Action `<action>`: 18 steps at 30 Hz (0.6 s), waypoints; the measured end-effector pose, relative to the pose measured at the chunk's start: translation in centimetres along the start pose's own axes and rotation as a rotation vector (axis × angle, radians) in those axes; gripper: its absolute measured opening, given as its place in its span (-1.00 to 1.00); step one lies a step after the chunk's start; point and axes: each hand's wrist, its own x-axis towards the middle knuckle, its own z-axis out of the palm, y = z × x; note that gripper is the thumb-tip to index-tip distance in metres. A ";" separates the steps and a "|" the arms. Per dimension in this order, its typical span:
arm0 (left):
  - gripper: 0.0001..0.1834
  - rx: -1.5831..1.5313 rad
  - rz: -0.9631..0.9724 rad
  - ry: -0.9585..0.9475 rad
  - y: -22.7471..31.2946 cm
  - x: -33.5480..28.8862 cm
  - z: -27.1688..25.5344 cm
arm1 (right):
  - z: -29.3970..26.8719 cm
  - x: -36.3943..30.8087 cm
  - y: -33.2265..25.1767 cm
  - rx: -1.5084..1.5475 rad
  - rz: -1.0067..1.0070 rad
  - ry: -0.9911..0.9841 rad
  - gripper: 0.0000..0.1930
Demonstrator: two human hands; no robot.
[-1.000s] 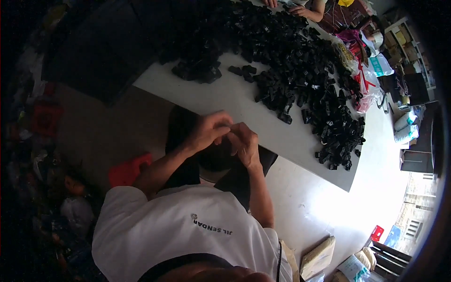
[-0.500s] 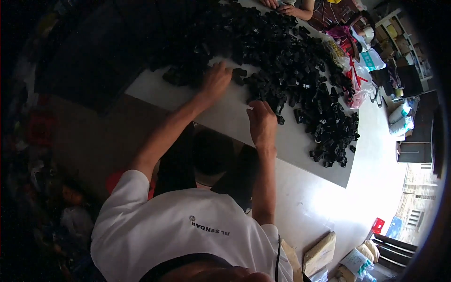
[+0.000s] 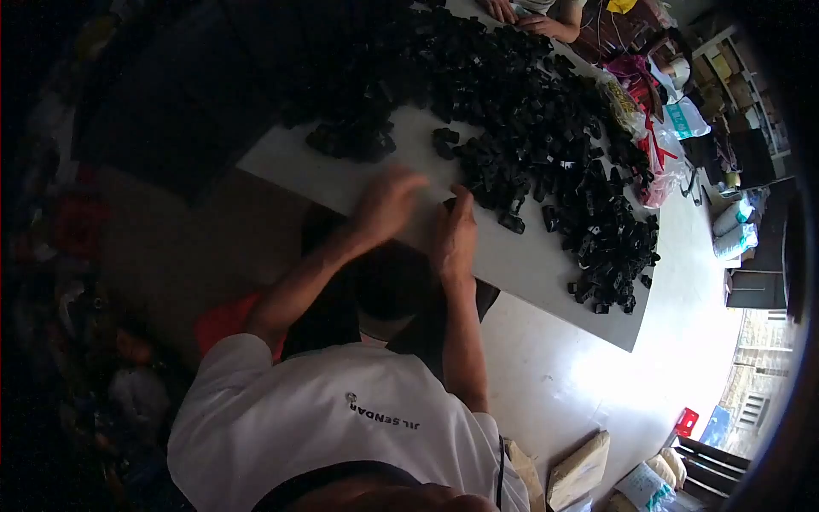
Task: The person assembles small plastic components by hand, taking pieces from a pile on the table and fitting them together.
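Note:
A wide heap of small black plastic parts (image 3: 546, 128) covers much of the pale table (image 3: 546, 256). Close to the table's near edge, my right hand (image 3: 456, 239) is closed, with a small black plastic part (image 3: 450, 205) showing at its thumb and fingertips. My left hand (image 3: 386, 209) is just left of it over the table, its fingers pointing toward the right hand and smeared by motion. Whether the left fingers hold anything does not show. A lone black part (image 3: 444, 142) lies between the main heap and a smaller dark cluster (image 3: 351, 141).
Across the table a co-worker's hands (image 3: 525, 19) are at the heap's far side. Plastic bags (image 3: 661, 162) lie by the table's right edge. A red stool (image 3: 229, 322) stands at my left. Cardboard packages (image 3: 578, 469) rest on the floor at lower right.
My left hand has drawn back from the dark cluster toward the near edge. My right hand has moved left and nearer to me, so the two hands are closer together.

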 end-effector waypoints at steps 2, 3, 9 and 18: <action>-0.70 0.349 -0.023 0.163 -1.8 1.1 -2.5 | -0.5 -0.4 -0.8 -0.081 0.048 0.001 -0.69; -0.63 0.493 -0.126 0.174 -1.7 2.0 -3.5 | -0.8 -0.6 -1.0 -0.167 0.100 0.004 -0.72; -0.53 0.691 -0.325 0.122 -3.6 4.6 -3.0 | -0.8 -0.9 -0.3 -0.179 -0.142 0.042 -0.76; -0.64 0.446 -0.110 0.282 -6.6 4.1 -2.7 | -1.4 -1.4 0.7 -0.004 -0.095 0.121 -0.67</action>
